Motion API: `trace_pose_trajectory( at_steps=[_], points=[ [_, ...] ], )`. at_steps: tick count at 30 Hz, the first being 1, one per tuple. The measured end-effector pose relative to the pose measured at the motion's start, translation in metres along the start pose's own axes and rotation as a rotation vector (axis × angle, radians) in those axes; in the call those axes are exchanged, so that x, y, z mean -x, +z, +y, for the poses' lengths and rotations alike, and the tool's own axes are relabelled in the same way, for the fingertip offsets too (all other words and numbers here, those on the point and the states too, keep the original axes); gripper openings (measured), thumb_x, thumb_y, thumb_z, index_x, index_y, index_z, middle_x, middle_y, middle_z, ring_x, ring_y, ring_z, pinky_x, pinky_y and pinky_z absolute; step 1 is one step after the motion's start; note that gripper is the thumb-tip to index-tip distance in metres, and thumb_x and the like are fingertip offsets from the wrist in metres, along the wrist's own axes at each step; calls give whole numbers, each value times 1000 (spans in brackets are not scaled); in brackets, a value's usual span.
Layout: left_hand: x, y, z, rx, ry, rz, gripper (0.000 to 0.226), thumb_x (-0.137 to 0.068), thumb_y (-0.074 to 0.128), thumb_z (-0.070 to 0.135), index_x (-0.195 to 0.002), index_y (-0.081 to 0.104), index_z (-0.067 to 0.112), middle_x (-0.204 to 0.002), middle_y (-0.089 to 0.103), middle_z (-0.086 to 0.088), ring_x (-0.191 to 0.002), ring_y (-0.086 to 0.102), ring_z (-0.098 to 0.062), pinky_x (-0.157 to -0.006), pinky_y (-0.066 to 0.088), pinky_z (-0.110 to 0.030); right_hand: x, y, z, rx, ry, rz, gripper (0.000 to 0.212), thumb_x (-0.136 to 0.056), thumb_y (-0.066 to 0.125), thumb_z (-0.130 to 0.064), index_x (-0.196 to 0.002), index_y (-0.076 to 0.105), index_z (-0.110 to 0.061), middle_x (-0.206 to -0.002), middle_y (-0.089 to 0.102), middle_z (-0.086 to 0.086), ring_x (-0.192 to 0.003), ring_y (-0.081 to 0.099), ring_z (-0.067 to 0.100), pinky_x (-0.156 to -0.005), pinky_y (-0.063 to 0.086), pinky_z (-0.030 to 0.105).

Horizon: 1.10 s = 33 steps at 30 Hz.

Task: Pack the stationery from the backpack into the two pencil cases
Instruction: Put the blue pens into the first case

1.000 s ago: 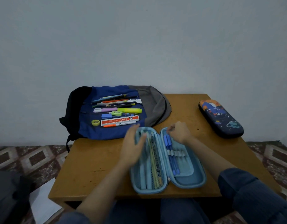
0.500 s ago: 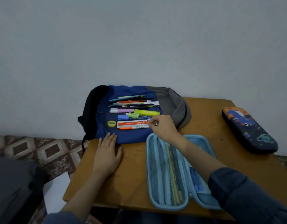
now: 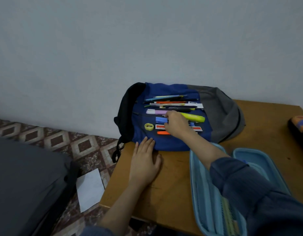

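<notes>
Stationery (image 3: 174, 106) lies in neat rows on top of a blue and grey backpack (image 3: 220, 113), which lies flat at the far left of a wooden table (image 3: 172, 193) against a pale wall. The right hand (image 3: 175, 125) reaches over the rows, fingers curled down among the small items between a yellow highlighter (image 3: 195, 117) and a red and white ruler (image 3: 160, 127). Whether it grips anything cannot be told. A yellow sharpener (image 3: 149, 126) sits just left of the ruler. The left hand (image 3: 144, 160) rests flat on the table, fingers straight, their tips touching the backpack's near edge. A light blue pencil case (image 3: 259, 160) lies open near right, with pencils (image 3: 229, 217) in its left half. A dark pencil case (image 3: 300, 126) shows at the far right edge. White paper (image 3: 90, 189) lies on the patterned floor to the left.
</notes>
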<state>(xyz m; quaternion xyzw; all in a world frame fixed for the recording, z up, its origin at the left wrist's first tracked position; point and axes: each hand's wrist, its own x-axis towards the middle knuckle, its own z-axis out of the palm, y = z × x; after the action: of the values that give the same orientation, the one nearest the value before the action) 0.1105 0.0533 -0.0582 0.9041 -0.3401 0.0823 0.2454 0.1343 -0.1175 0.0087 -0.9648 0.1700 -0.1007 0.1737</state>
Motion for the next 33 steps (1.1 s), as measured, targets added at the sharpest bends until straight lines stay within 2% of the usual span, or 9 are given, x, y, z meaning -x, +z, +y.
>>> trace_pose_trajectory(
  at_steps=[4, 8, 12, 18, 20, 23, 27, 30, 33],
  points=[
    [0, 2, -1, -12, 8, 2, 76, -79, 14, 52, -142, 36, 16, -148, 36, 2, -142, 19, -10, -113, -9, -23, -11, 2, 0, 140, -11, -32, 33, -88, 54, -7, -121, 57, -6, -124, 56, 12, -111, 55, 30, -85, 47, 37],
    [-1, 2, -2, -17, 5, -5, 75, -80, 14, 52, -143, 35, 16, -149, 35, 2, -142, 17, -9, -112, -11, -23, -14, 2, -1, 268, -48, -63, 33, -89, 61, -23, -117, 59, -6, -120, 54, 11, -107, 56, 29, -81, 45, 35],
    [-1, 3, -1, -26, 6, -7, 75, -80, 13, 52, -143, 34, 17, -149, 35, 3, -142, 17, -9, -112, -11, -23, -9, 7, -3, 330, -129, -27, 19, -92, 53, -11, -109, 58, -3, -118, 52, 13, -103, 55, 30, -72, 39, 34],
    [-1, 0, 0, -29, 5, -11, 75, -80, 14, 52, -142, 36, 16, -148, 36, 2, -142, 19, -9, -113, -9, -23, 0, 10, 0, 223, -157, 75, 25, -92, 52, -8, -116, 48, -4, -116, 55, 13, -100, 57, 29, -67, 35, 30],
    [-1, -1, 1, -31, -1, -21, 70, -84, 19, 51, -143, 34, 17, -149, 35, 2, -142, 17, -9, -113, -10, -23, 2, 3, 2, 120, -130, 129, 20, -93, 51, -8, -112, 49, -3, -111, 57, 15, -94, 57, 31, -67, 37, 33],
    [0, -3, 2, -34, -10, -35, 57, -93, 36, 42, -144, 31, 18, -151, 31, 3, -143, 14, -8, -113, -10, -24, 4, -20, 0, -320, -66, 397, 13, -94, 51, -9, -102, 51, 1, -93, 59, 15, -76, 56, 28, -65, 45, 40],
    [-1, -1, 2, -70, -17, -70, 59, -92, 30, 43, -144, 30, 16, -151, 30, 2, -143, 14, -10, -114, -10, -26, 9, -73, -10, -935, 151, 545, 6, -96, 46, -4, -101, 47, -8, -80, 54, 0, -40, 56, 11, -43, 50, 26],
    [-1, -5, 13, -119, -11, -119, 65, -89, 21, 45, -146, 27, 15, -153, 26, 1, -144, 11, -12, -112, -11, -27, 28, -102, 3, -1025, 204, 524, 4, -97, 47, -9, -95, 50, -7, -78, 56, 4, -35, 54, 6, -46, 52, 25],
    [-5, -7, 13, -167, -60, -180, 56, -99, 29, 37, -148, 21, 12, -155, 21, -2, -145, 7, -15, -115, -8, -30, 38, -105, 19, -988, 219, 456, 10, -92, 56, -13, -85, 56, -6, -64, 56, 5, -35, 51, 4, -48, 48, 25]
  ],
)
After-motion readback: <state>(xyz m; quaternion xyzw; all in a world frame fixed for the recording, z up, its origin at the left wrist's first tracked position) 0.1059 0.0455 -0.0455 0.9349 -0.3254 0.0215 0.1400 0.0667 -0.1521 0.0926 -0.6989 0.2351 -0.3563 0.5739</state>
